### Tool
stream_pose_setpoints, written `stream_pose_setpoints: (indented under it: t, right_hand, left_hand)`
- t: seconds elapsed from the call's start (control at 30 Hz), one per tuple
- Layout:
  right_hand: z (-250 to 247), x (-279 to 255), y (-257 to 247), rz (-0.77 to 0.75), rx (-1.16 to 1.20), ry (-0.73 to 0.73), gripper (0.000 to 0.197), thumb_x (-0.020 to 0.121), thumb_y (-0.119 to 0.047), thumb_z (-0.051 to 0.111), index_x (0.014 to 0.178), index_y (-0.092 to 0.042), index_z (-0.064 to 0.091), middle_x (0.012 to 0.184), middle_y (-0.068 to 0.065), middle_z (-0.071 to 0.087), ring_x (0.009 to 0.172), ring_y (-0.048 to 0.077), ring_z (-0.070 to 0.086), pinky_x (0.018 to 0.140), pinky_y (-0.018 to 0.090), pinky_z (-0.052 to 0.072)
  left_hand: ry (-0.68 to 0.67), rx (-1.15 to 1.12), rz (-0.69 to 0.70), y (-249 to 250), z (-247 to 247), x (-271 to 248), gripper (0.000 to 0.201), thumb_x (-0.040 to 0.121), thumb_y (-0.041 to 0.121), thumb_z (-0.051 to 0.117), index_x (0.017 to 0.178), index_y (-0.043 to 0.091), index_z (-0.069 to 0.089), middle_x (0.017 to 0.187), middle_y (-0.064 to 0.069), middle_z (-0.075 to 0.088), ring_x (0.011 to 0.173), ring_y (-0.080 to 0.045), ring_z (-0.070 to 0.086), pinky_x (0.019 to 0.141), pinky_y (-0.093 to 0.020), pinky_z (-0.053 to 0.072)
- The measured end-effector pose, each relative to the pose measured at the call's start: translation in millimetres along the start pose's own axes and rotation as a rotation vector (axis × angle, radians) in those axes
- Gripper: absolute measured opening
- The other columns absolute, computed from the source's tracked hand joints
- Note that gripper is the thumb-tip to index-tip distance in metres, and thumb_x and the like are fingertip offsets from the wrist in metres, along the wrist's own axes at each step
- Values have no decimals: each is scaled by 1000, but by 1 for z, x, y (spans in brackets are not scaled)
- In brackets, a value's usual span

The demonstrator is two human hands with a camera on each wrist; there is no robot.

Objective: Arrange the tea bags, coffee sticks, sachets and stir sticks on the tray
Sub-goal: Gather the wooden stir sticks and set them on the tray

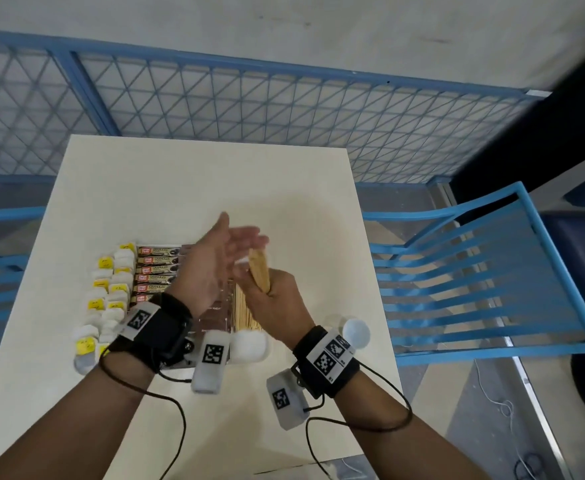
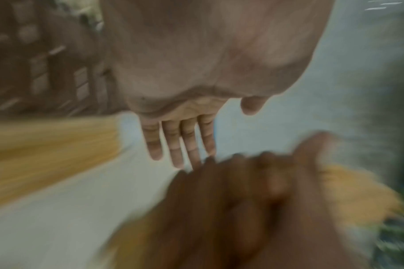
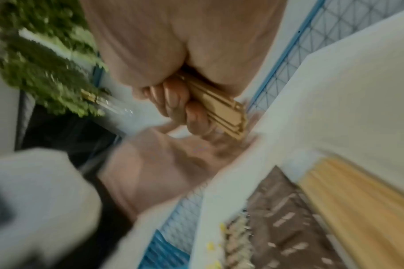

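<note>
Cream-coloured laminate covered the square desk (image 1: 214, 174), and on it, mostly hidden under the forearms, lay the arrangement: white and yellow tea bags (image 1: 105, 299) in rows along the left, brown coffee sticks (image 1: 157, 268) lettered in white beside them, dark brown sachets (image 1: 214, 317) next, and a flat row of pale wooden stir sticks (image 1: 246, 313) at the right; the tray itself could not be made out beneath them. Above that row the right hand (image 1: 277, 299) gripped a small bundle of pale wooden stir sticks (image 1: 259, 273) near its lower end, fingers curled round it and the upper half standing free, tilted slightly left. The right wrist view showed the bundle (image 3: 221, 111) as several thin flat slats stacked face to face, with their ends stepped unevenly. I judged them very light, stiff along their length yet easily snapped, and smooth enough to slide over one another and fan out, so a hold round the middle or lower part with a flat surface squaring the ends would suit them. The left hand (image 1: 214, 268) stood open, fingers straight and together, its palm turned toward the bundle and just beside its top; whether it touched the sticks I could not tell, as both wrist views were blurred.
</note>
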State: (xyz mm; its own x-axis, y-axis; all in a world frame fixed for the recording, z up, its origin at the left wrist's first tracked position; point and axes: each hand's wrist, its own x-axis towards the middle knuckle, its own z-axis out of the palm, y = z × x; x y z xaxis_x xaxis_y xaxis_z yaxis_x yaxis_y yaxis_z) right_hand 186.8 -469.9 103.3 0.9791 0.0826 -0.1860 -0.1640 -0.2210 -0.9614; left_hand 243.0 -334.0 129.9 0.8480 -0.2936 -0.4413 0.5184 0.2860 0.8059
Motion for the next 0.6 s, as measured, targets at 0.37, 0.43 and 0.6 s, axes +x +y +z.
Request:
stream_pose_setpoints:
  t: [0.37,0.43,0.6]
  right_hand:
    - [16,5,26,-113,-381,-182,37,100,-18,59,64,-10,52,53,-6,49,46,4,47,49,15,30]
    - [18,6,27,-175,-372,-170,22,97,-9,60,75,-3,61,65,-1,61,60,1,57,58,11,39]
    - [19,7,22,-14,-356,-185,35,101,-24,58,74,-3,59,63,5,59,49,1,48,51,13,36]
  left_hand:
    - [-182,928,70,5,1,-4,45,105,57,36,114,31,73,111,19,74,109,5,66,110,-34,47]
    - [-197,1008,69,-3,0,-1,49,105,59,35,109,32,76,108,20,75,109,3,66,110,-37,47]
    - [-137,584,3,-5,-15,5,66,107,60,23,113,19,74,111,2,78,107,-20,73,109,-56,44]
